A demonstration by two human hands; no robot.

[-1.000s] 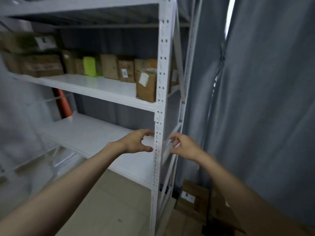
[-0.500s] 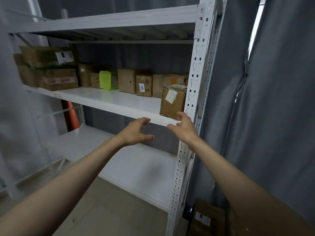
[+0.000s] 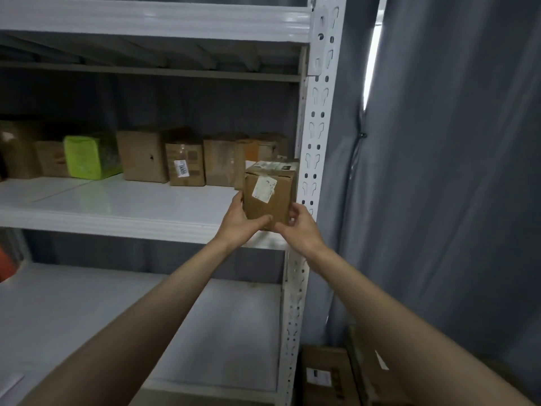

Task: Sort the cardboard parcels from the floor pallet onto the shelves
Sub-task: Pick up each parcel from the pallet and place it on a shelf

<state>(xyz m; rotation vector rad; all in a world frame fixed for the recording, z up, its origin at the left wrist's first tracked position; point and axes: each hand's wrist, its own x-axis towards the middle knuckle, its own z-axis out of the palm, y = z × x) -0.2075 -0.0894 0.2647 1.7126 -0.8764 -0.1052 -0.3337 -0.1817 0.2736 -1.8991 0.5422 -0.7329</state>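
A small brown cardboard parcel (image 3: 269, 194) with a white label stands at the front right corner of the white middle shelf (image 3: 117, 206), beside the perforated upright. My left hand (image 3: 240, 221) grips its lower left side, thumb across the front face. My right hand (image 3: 298, 227) grips its lower right corner, fingers curled round the edge. Behind it, a row of brown parcels (image 3: 184, 162) and a lime-green package (image 3: 87, 156) line the back of the same shelf.
The white perforated upright (image 3: 317, 118) stands right of the parcel. A lower white shelf (image 3: 117, 317) lies below. Grey curtain (image 3: 439, 171) hangs on the right. More cardboard parcels (image 3: 328, 376) sit on the floor at lower right. Something orange (image 3: 6, 265) shows at the left edge.
Both hands rose from near the lower shelf to the middle shelf's right corner and closed on the small labelled parcel. The view lifted toward the middle shelf.
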